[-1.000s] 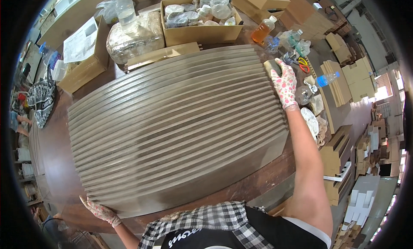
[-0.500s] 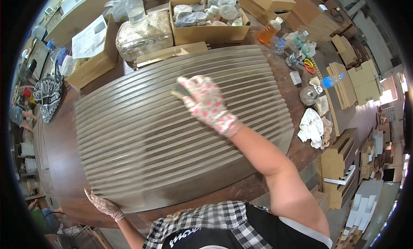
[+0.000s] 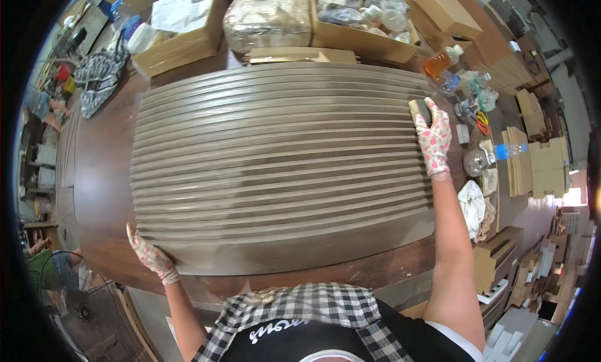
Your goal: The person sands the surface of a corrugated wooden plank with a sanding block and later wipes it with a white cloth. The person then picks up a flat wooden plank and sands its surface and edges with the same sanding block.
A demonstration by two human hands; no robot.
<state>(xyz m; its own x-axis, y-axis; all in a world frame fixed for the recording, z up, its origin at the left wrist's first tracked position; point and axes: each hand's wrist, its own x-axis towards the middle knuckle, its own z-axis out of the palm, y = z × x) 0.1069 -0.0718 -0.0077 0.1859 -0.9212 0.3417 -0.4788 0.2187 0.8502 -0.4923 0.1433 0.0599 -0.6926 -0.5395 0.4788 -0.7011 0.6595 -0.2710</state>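
Note:
A wide grey-brown panel (image 3: pixel 275 155) with raised parallel ribs lies on the dark wooden table (image 3: pixel 100 174). My right hand (image 3: pixel 433 140), in a white glove with pink spots, grips a small sanding block (image 3: pixel 421 112) with a dark face and a tan edge. It rests over the ribs' right ends. At the panel's near left corner is my left hand (image 3: pixel 152 254), gloved alike, its fingers stretched along the edge and nothing grasped in them. A plain flat strip runs along the panel's near side.
Behind the panel stand an open carton (image 3: pixel 363 46) of wrapped items, a taped bundle (image 3: pixel 268 25) and a box with papers (image 3: pixel 188 46). On the right are an orange liquid bottle (image 3: pixel 442 60), scissors (image 3: pixel 482 123), a blue-labelled bottle (image 3: pixel 510 151) and white cloth (image 3: pixel 471 202).
My right hand has swept rightward along the ribs with the sanding block, from mid-panel to the right end. My left hand stays at the near left corner. The view has shifted.

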